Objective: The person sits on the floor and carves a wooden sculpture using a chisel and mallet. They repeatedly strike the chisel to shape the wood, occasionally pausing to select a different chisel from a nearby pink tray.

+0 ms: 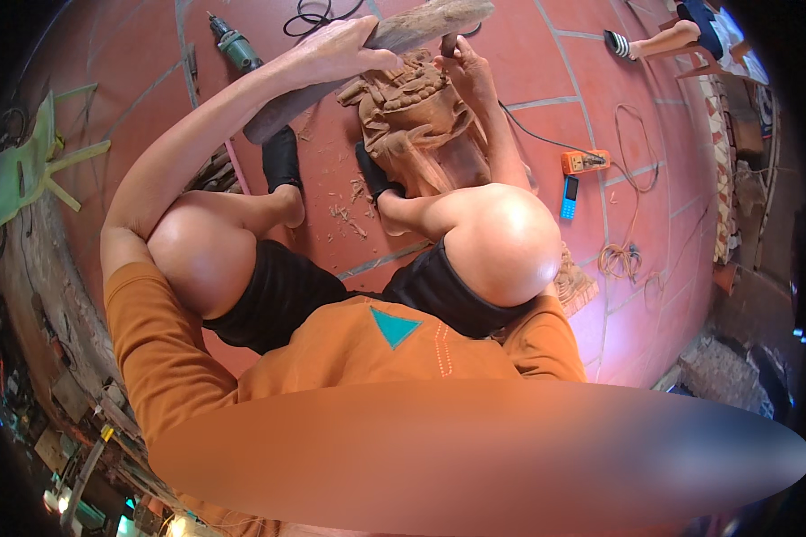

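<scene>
My left hand (354,52) is wrapped around a long, thick wooden club (430,25), which lies slantwise across the far part of the view. My right hand (470,72) grips the dark handle of a chisel (449,45) close beside the club; its blade is hidden. Below both hands, between my feet, rests a brown wood carving (412,130) with rounded beads and drapery-like folds. My right forearm runs along the carving's right side. Whether the club touches the chisel handle I cannot tell.
Wood shavings (347,219) litter the red tiled floor. A green power tool (233,43) lies far left, near a pale green plastic chair (18,170). On the right are an orange socket box (586,162), a blue phone (569,199) and a coiled cord (620,260). Another person's leg (663,40) shows far right.
</scene>
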`<act>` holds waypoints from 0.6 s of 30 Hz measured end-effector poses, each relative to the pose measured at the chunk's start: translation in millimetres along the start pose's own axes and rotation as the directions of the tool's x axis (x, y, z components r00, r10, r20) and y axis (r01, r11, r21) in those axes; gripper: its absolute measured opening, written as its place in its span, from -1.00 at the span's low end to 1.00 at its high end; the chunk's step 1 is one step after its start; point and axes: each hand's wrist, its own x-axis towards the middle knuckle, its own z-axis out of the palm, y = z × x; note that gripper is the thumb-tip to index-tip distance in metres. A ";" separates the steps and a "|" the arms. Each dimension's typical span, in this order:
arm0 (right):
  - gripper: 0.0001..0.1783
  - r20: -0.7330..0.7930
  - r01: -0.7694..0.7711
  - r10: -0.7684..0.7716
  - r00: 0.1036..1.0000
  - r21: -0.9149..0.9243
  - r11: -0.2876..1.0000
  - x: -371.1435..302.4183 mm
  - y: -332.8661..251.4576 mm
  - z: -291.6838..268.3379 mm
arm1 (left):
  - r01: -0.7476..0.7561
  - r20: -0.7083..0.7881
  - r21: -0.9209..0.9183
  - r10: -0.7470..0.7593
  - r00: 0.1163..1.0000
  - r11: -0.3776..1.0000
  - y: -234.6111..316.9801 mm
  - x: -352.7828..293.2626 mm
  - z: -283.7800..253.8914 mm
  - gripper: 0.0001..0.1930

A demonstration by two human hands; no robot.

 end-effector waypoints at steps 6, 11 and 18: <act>-0.76 -0.044 -0.131 0.173 0.984 0.481 0.867 -14.3 9.1 -10.3 | 0.014 -0.054 -0.244 -0.028 0.998 0.970 6.8 -10.0 -19.0 -0.34; -0.77 -0.088 -0.116 0.172 0.981 0.444 0.889 -20.6 2.6 -8.6 | 0.066 -0.042 -0.271 -0.080 0.996 0.960 24.8 -12.9 -36.4 -0.37; -0.76 -0.094 0.017 0.011 0.996 0.293 0.956 -17.8 -7.3 -7.2 | -0.094 -0.087 -0.071 0.088 0.992 0.993 37.7 -4.7 -18.0 -0.37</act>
